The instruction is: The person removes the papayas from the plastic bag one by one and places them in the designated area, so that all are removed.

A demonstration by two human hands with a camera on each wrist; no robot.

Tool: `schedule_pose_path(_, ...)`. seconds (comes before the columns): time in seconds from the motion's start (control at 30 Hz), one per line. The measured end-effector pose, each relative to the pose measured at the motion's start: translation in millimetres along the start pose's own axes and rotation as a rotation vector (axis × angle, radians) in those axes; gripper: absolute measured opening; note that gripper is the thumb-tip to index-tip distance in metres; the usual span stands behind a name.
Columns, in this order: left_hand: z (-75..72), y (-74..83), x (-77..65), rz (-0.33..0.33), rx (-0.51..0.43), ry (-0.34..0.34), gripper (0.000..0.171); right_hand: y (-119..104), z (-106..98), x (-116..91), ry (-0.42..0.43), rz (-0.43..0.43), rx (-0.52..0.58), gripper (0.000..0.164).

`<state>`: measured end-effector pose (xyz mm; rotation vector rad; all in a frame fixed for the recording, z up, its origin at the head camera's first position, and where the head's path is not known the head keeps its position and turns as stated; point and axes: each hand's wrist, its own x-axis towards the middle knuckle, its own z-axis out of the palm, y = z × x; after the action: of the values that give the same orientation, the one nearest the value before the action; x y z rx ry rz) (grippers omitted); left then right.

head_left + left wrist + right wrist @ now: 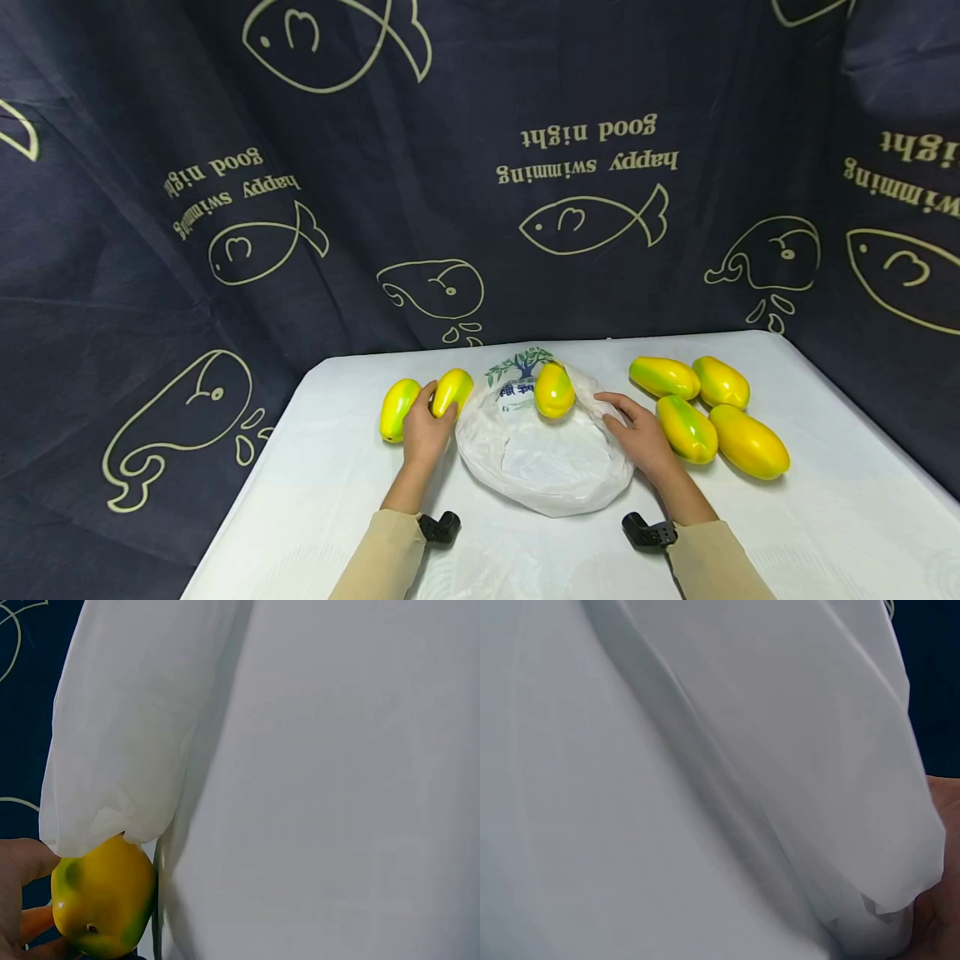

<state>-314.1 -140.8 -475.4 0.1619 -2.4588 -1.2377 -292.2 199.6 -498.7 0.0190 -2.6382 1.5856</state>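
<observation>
A white plastic bag (555,492) with a printed tree lies with its mouth spread wide in the head view. One yellow-green papaya (554,392) is at the bag's far side, over the print. My left hand (426,433) grips another papaya (452,392) at the bag's left edge. In the left wrist view, thumb and fingers are around that papaya (105,900), and the bag's rim overlaps its top. A further papaya (399,410) lies just left of this hand. On the opposite side, my right hand (637,433) holds the bag's rim between thumb and fingers.
Several papayas (688,429) lie grouped to the right of my right hand. Everything stands on a table with a white cloth (525,558). Behind it hangs a dark curtain (450,183) with fish drawings. Each wrist carries a small black camera (441,527).
</observation>
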Motion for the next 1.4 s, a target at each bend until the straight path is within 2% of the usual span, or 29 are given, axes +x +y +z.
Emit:
schedule_pose_path(0.27,-5.2,4.3,2.3,0.009,0.006,-0.005,0.053,0.6,-0.6,1.1,0.000,0.003,-0.009,0.039)
schedule_pose_path(0.57,-6.5,8.7,4.6,0.060,0.013,0.022,0.049,0.1,-1.5,0.7,-0.004,0.000,-0.009,0.040)
schedule_pose_path(0.83,-4.2,30.4,1.2,0.170,0.046,0.007,0.048,0.7,-2.0,0.9,0.000,-0.005,-0.007,0.040)
schedule_pose_path(1.13,2.2,59.0,1.7,0.234,0.016,-0.035,0.049,1.9,-0.8,1.4,0.003,-0.002,-0.017,0.040)
schedule_pose_path(1.23,6.6,66.5,1.6,0.236,-0.016,-0.063,0.050,1.4,-0.3,1.1,0.002,-0.003,-0.012,0.040)
schedule_pose_path(1.4,16.4,77.8,0.1,0.199,-0.062,-0.151,0.052,0.9,0.3,1.2,0.004,-0.007,-0.004,0.040)
